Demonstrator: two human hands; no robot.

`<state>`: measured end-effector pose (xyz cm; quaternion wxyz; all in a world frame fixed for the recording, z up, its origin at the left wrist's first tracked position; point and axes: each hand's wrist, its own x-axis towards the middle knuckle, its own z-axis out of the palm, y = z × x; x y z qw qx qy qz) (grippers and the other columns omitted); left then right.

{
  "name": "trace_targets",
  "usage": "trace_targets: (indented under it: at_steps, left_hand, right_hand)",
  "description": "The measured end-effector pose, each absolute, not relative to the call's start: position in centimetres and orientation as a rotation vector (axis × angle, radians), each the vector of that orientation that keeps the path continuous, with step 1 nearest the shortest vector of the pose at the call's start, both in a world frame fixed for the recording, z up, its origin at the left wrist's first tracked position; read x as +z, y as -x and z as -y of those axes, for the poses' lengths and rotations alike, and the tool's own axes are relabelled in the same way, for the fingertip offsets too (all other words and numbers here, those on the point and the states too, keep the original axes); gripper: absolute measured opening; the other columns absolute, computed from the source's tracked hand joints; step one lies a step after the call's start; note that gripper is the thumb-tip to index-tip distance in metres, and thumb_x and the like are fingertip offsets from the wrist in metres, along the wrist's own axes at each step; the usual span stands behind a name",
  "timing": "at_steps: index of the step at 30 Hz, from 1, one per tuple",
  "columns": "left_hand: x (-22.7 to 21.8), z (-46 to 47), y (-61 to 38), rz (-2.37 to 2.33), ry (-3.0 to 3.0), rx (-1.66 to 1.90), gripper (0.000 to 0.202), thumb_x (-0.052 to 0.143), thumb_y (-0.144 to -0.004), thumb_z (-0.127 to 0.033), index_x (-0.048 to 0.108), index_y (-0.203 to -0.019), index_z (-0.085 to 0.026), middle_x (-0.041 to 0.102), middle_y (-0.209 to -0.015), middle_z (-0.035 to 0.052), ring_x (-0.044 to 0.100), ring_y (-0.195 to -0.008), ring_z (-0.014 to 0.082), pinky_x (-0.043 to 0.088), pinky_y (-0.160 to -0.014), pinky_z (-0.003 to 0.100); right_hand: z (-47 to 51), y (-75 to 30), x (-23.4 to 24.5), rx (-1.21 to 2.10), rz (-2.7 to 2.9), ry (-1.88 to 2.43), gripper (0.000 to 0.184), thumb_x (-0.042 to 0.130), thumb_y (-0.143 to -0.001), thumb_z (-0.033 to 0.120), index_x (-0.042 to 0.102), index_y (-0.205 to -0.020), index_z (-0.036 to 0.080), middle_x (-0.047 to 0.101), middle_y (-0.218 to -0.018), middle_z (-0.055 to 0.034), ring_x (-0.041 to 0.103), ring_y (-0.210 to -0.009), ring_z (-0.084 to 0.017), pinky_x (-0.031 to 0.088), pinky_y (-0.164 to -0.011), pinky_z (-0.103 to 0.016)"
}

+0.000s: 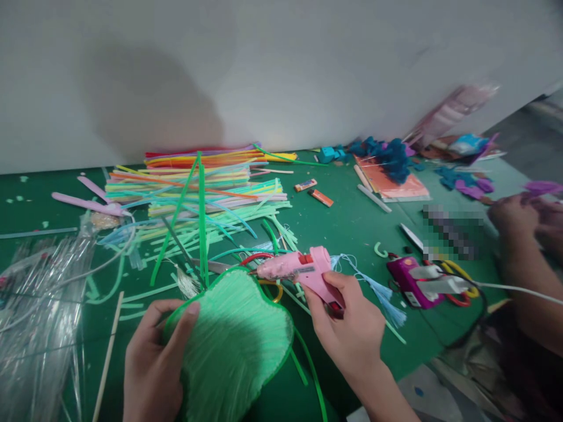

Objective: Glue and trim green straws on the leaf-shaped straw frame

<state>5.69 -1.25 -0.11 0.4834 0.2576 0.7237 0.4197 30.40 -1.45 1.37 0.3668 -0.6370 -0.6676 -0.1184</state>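
Note:
My left hand [160, 351] pinches the left edge of a green leaf-shaped fan [233, 340], thumb on its face. A darker green trim runs along the fan's rim, and pipe cleaners [202, 217] stand up behind its top edge. In my right hand [352, 316] is a pink hot glue gun [299, 266], with fingers wrapped round its handle. The gun's nozzle points left and sits at the fan's top edge; whether it touches I cannot tell. Scissors [217, 266] lie partly hidden behind the fan.
Bundles of coloured pipe cleaners [197, 187] lie beyond my hands. Clear plastic wrappers [39, 316] cover the left side. At right are a purple power strip [413, 281], a blue tassel [382, 293], two lighters [320, 197] and another person's hands [519, 220].

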Motion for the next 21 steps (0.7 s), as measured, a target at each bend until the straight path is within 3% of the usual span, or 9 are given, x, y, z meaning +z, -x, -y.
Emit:
trace_targets:
  at_steps: [21]
  left_hand:
    - [0.33,1.20,-5.82,-1.804,-0.562,1.020,0.060,0.087,-0.053,-0.065,0.062,-0.090,-0.024,0.062,-0.052,-0.0047,0.052,-0.042,0.0151,0.041,-0.036,0.022]
  right_hand:
    - [1.75,-30.69,1.26,-0.314,1.744,1.629,0.008,0.061,-0.094,0.022,0.057,-0.100,0.018,0.072,-0.080,-0.0021,0.067,-0.060,-0.012,0.054,-0.060,-0.020]
